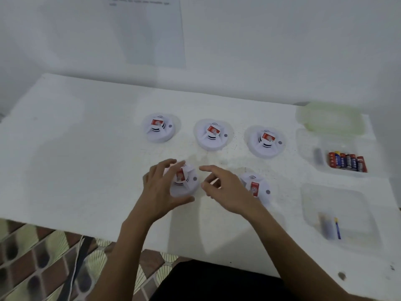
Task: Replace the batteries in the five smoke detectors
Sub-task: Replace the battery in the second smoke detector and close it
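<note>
Now you're reaching over one smoke detector (186, 184).
Your left grip (160, 189) curves around it, hold unclear; your right grip (226, 191) hovers beside it, loose, empty.
</note>
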